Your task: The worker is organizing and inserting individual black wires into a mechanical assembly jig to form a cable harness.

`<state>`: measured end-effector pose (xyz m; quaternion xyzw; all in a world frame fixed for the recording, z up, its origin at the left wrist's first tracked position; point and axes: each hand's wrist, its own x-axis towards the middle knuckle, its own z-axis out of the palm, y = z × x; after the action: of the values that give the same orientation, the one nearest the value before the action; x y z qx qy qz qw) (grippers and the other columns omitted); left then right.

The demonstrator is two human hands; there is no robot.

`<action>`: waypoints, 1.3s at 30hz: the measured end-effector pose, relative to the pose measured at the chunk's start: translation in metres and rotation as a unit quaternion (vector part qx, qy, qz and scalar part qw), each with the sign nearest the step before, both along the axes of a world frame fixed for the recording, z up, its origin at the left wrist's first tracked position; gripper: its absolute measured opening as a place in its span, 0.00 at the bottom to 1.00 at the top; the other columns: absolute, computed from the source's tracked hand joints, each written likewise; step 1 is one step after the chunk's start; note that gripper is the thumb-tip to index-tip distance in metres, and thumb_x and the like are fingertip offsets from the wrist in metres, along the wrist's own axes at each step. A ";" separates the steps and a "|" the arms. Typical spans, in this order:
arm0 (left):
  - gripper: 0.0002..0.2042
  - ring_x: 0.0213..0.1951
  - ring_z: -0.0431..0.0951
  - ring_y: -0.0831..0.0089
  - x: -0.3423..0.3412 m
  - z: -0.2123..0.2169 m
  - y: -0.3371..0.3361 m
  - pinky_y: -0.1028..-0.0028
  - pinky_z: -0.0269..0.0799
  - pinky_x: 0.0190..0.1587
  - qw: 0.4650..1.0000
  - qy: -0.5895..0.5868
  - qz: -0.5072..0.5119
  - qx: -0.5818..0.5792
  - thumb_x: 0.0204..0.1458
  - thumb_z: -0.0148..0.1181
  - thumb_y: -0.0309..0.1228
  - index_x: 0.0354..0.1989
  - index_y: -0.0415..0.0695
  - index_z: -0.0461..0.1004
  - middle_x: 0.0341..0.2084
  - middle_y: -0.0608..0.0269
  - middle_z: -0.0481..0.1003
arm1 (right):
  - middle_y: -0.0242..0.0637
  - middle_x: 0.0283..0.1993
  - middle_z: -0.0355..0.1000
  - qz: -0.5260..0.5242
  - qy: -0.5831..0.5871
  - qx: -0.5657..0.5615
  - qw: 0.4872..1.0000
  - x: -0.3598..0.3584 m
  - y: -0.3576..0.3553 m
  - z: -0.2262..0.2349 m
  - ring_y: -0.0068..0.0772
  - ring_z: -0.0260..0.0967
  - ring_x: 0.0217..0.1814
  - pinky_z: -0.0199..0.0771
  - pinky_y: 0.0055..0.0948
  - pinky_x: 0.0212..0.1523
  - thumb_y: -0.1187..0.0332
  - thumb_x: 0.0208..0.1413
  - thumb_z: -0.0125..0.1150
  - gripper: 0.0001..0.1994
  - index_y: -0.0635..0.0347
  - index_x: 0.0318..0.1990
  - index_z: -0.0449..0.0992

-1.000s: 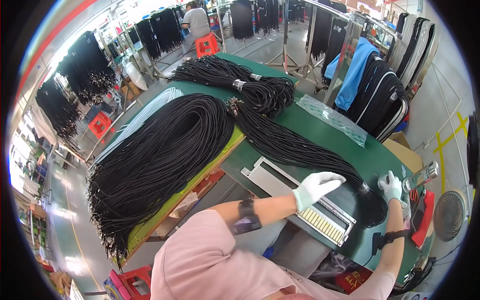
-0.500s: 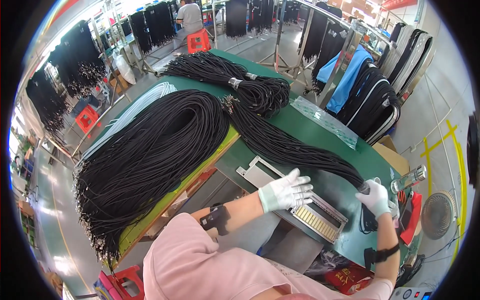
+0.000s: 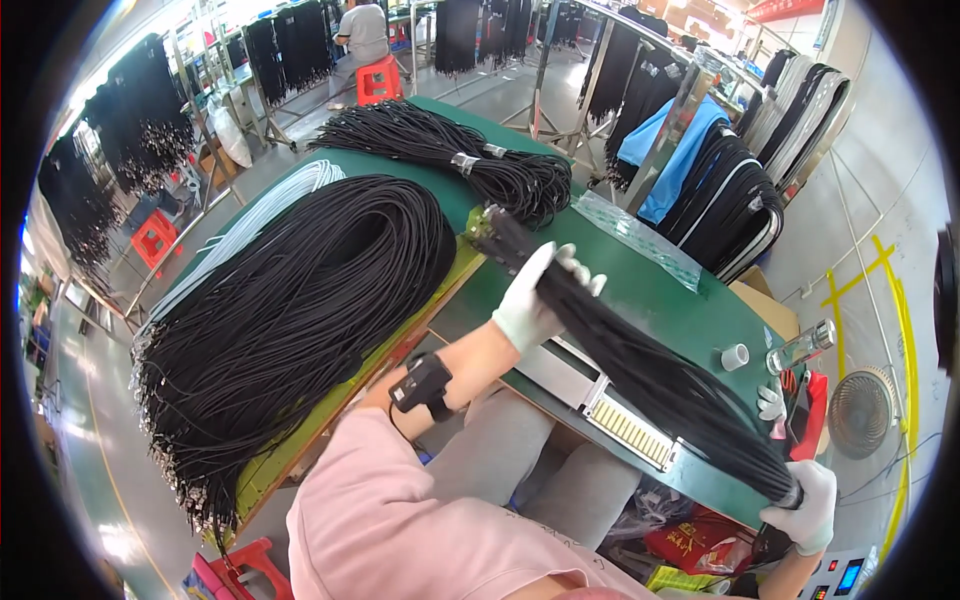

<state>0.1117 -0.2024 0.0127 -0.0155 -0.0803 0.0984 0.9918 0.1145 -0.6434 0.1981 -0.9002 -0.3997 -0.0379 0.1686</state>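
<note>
A long bundle of black cables (image 3: 640, 350) stretches slantwise across the front of the green table (image 3: 650, 250). My left hand (image 3: 535, 303), in a white glove, is wrapped round it near its far end, where small connector tips (image 3: 488, 228) show. Also gloved in white, my right hand (image 3: 808, 508) grips the bundle's near end at the lower right. Beneath the bundle lies a metal frame fixture (image 3: 630, 430) with a row of pale slots, partly covered by the cables.
A large pile of black cables (image 3: 300, 320) lies at left beside light blue cables (image 3: 240, 235). Tied black cable coils (image 3: 450, 150) sit at the back. At right are a white cylinder (image 3: 735, 357), a glass bottle (image 3: 800, 348) and a fan (image 3: 862, 415).
My left hand has moved up and taken hold of the bundle near its connector end. My right hand has moved down and right with the other end, pulling the bundle over the fixture.
</note>
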 end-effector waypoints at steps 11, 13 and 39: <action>0.29 0.43 0.75 0.62 -0.036 0.206 0.235 0.64 0.70 0.53 0.813 0.070 0.382 0.434 0.58 0.51 0.52 0.54 0.34 0.67 0.43 0.53 0.74 | 0.36 0.33 0.73 0.040 -0.011 0.218 0.975 0.069 0.243 0.020 0.25 0.69 0.38 0.68 0.28 0.42 0.62 0.49 0.64 0.17 0.64 0.43 0.75; 0.31 0.51 0.73 0.67 -0.052 0.193 0.283 0.68 0.67 0.55 0.664 0.128 0.493 0.547 0.57 0.55 0.48 0.60 0.34 0.61 0.51 0.55 0.70 | 0.37 0.37 0.73 0.068 0.020 0.235 0.969 0.114 0.334 0.021 0.26 0.69 0.40 0.67 0.25 0.45 0.56 0.50 0.63 0.23 0.63 0.48 0.74; 0.16 0.47 0.74 0.59 -0.018 -0.052 0.033 0.60 0.65 0.52 0.172 0.041 0.127 0.976 0.49 0.58 0.42 0.44 0.49 0.76 0.40 0.57 0.75 | 0.54 0.64 0.59 0.001 0.029 0.014 0.999 0.027 0.178 -0.209 0.58 0.49 0.70 0.51 0.49 0.67 0.64 0.41 0.68 0.31 0.59 0.57 0.69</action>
<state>0.0935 -0.1694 -0.0391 0.9795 -0.0709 0.0652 0.1767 0.1412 -0.4651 -0.0110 -0.8979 -0.3952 -0.0170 0.1932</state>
